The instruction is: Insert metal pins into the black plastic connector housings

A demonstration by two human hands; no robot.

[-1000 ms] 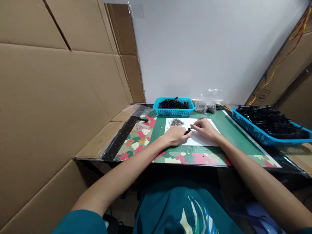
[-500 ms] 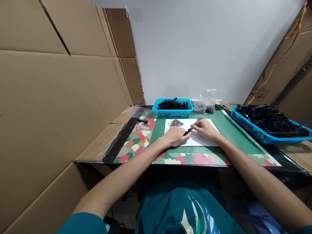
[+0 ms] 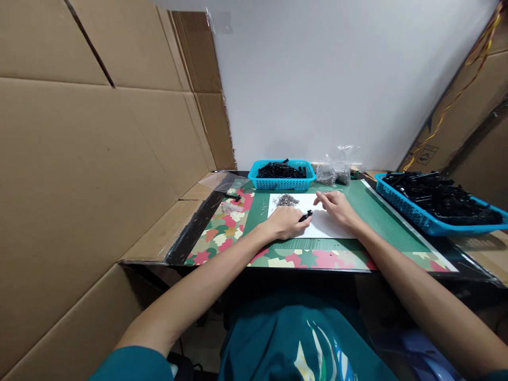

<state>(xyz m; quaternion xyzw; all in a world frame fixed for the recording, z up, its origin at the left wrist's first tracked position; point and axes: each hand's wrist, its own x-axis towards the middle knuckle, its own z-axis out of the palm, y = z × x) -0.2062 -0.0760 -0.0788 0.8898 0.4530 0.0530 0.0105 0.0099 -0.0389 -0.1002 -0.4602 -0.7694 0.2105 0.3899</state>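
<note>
One small black plastic part [image 3: 305, 215] lay slanted on the white sheet [image 3: 325, 225], dark and slim, too small to show any detail. From the head view, the left hand [image 3: 284, 222] rested on the sheet with its fingers curled together, pinching the near end of that part at its fingertips. At about two o'clock from the part, the right hand [image 3: 335, 207] lay flat on the paper, fingers loosely spread and holding nothing, just apart from the part's far tip. At eleven o'clock from the part sat a pile of tiny metal pieces [image 3: 286, 200]. Beyond it, at twelve o'clock, stood a blue basket [image 3: 281, 183] of black parts.
</note>
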